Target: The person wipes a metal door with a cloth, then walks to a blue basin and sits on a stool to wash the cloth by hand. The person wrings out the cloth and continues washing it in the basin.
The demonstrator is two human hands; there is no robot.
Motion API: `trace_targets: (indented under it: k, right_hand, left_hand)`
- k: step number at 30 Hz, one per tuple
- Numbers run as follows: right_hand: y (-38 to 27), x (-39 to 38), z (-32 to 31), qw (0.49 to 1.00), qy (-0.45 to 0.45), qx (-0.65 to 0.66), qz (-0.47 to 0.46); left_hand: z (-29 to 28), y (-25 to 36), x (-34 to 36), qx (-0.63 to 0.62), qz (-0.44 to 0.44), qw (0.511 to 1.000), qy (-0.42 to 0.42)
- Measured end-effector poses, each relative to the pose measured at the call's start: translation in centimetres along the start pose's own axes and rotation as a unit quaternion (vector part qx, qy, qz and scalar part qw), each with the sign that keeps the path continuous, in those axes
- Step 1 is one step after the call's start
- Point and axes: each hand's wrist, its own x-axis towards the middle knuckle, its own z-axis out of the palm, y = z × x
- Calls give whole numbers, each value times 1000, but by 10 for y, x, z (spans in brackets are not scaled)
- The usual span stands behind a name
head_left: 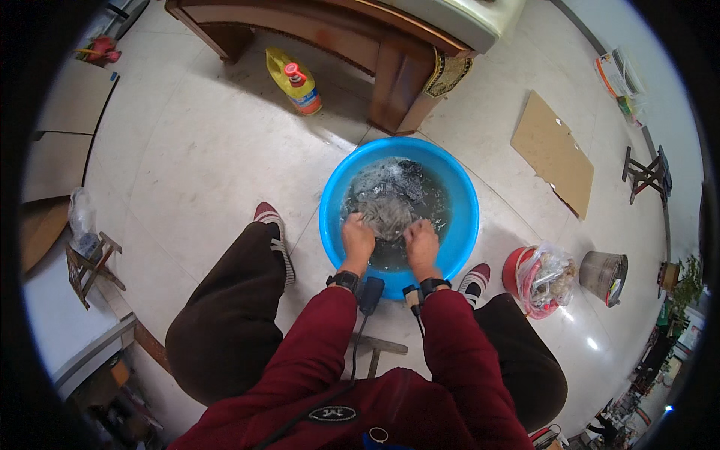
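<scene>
A round blue plastic basin (461,201) on the tiled floor holds murky, sudsy water. A wet grey cloth (384,214) bunches in its middle, with darker fabric (403,175) behind it near the far side. My left hand (358,242) grips the cloth at its left edge, fingers curled. On the cloth's right edge my right hand (420,246) holds on with bent fingers; its fingertips are partly hidden in the fabric. Both wrists carry dark straps with small devices.
A yellow jug (285,79) stands by a wooden furniture leg (401,94). Cardboard (559,150) lies to the right, near a red bucket (514,270) with bagged items and a metal bucket (600,274). Small wooden stools (94,266) stand at left and right.
</scene>
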Motion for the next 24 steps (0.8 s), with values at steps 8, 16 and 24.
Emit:
trace_targets:
  k: [8, 16, 24]
  right_hand:
    - [26, 8, -18, 919, 129, 373, 8]
    - [27, 4, -14, 922, 110, 317, 194]
    - [-47, 15, 36, 944, 88, 318, 14]
  left_hand:
    - [-16, 43, -4, -46, 265, 963, 15]
    - [-14, 31, 1, -46, 36, 997, 47]
    - [3, 19, 9, -314, -175, 918, -169]
